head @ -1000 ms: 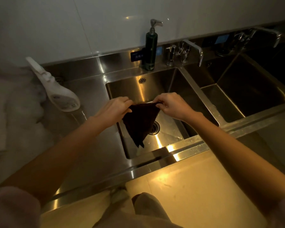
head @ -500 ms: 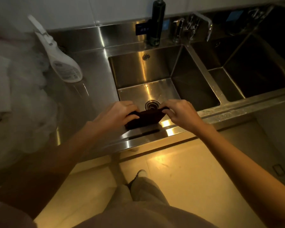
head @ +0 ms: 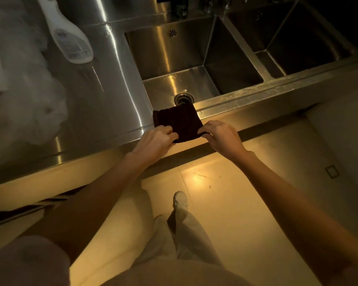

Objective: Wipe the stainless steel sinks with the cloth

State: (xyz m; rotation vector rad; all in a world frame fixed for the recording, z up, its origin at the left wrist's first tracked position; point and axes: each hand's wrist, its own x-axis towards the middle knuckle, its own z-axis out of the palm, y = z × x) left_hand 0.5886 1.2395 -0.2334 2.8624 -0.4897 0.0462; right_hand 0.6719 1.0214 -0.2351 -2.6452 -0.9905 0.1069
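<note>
Head view: both hands pinch a folded dark cloth [head: 177,122] at its near corners, left hand [head: 153,141] on the left one, right hand [head: 221,137] on the right. Cloth lies across the front rim of the left sink [head: 246,102], covering the near edge of the drain [head: 184,98]. White spray bottle [head: 67,36] lies on the counter, well left.
</note>
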